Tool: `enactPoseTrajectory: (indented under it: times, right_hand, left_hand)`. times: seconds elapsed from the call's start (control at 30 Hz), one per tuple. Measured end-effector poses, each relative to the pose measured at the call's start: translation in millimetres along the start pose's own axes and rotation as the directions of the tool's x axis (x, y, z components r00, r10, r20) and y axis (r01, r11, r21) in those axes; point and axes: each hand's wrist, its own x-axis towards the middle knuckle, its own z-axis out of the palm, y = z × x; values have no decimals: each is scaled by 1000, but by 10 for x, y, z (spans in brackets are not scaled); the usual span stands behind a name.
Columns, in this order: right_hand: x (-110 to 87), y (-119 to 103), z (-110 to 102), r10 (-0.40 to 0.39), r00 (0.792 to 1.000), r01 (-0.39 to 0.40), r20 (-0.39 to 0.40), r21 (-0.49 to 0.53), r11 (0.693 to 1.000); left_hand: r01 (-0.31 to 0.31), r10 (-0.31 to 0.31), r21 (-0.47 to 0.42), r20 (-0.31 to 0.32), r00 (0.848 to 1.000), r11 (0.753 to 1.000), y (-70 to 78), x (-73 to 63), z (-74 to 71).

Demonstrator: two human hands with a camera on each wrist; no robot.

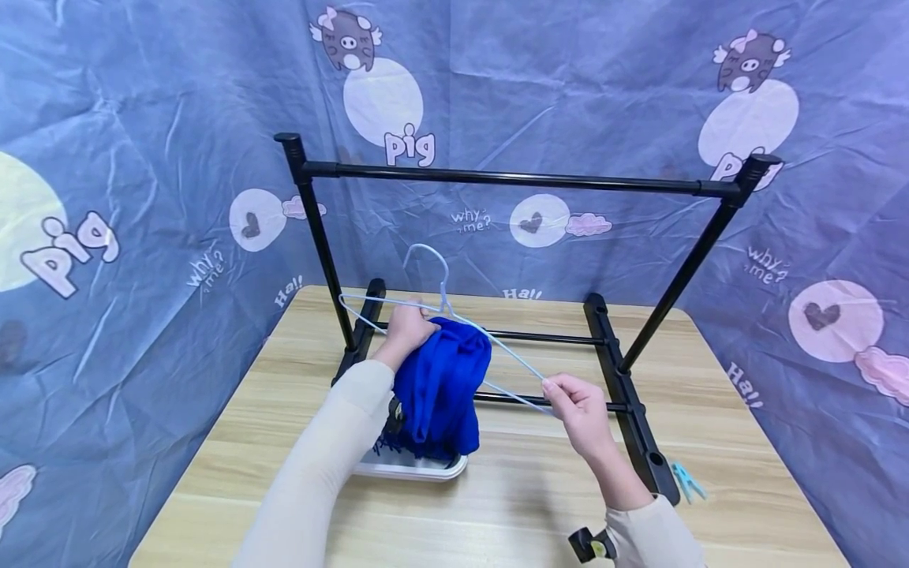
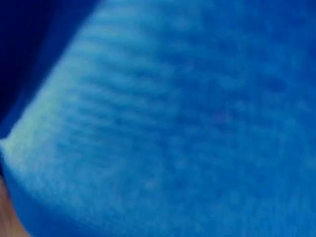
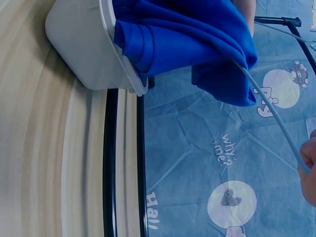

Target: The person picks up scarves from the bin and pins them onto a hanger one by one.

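A light-blue wire hanger (image 1: 511, 347) is held up above the table, its hook upward. My right hand (image 1: 578, 406) pinches its right-hand end between thumb and fingers. Bunched blue cloth (image 1: 443, 386) hangs at the hanger's middle, its lower part in a white basin (image 1: 426, 473) with dark fringe-like strands at the bottom. The cloth's upper part is gripped by my left hand (image 1: 408, 327), close to the hanger's neck; some of its fingers are hidden. In the right wrist view the hanger's bar runs into the cloth folds. Blurred blue fabric (image 2: 197, 123) fills most of the left wrist view.
A black garment rack (image 1: 525, 180) stands behind the hands, with feet along both sides and low crossbars. A turquoise clothespin (image 1: 687, 481) lies beside its right foot. Blue patterned curtain (image 1: 568, 95) surrounds the wooden table (image 1: 525, 505).
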Motion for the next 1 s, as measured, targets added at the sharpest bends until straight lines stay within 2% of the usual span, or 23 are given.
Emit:
enactPoseTrajectory:
  times: [0.13, 0.27, 0.4, 0.53, 0.6, 0.7, 0.73, 0.8, 0.83, 0.9, 0.93, 1.0]
  right_hand:
    - [-10, 17, 10, 0, 1000, 0, -3, 34, 999]
    - [-34, 115, -11, -1, 1000, 2, -8, 77, 997]
    - [-66, 239, -39, -2, 1000, 4, -23, 108, 994]
    - [-78, 297, -48, -1, 999, 9, -52, 134, 991]
    - [-70, 300, -52, 5, 998, 6, -66, 155, 988]
    - [-58, 283, -57, 24, 996, -10, -80, 174, 985]
    - [-55, 275, -60, 31, 996, -16, -83, 174, 985]
    - [-47, 256, -70, 40, 995, -25, -88, 167, 986]
    - [-45, 249, -74, 42, 995, -26, -88, 170, 985]
    - [-36, 236, -84, 42, 995, -26, -88, 172, 985]
    - [-32, 232, -89, 43, 995, -26, -91, 176, 984]
    - [-28, 246, -100, 44, 994, -26, -96, 176, 984]
  left_hand:
    - [-110, 109, -11, -84, 991, 994, 12, -67, -35]
    - [-224, 223, 3, -98, 970, 975, -2, -90, -45]
    - [-295, 294, 8, -92, 951, 955, -36, -104, -38]
    - [-360, 360, 22, -148, 921, 933, -75, -136, -36]
    - [-391, 392, 44, -192, 900, 919, -92, -165, -41]
    - [-448, 453, 80, -250, 856, 890, -128, -229, -51]
    - [-471, 479, 96, -266, 837, 877, -145, -254, -53]
    - [-531, 542, 121, -290, 789, 838, -183, -305, -56]
    - [-562, 574, 131, -293, 765, 816, -206, -335, -59]
    - [-615, 627, 141, -280, 727, 776, -250, -393, -67]
    - [-636, 649, 144, -260, 715, 758, -268, -422, -75]
    - [-662, 678, 147, -197, 709, 735, -299, -481, -97]
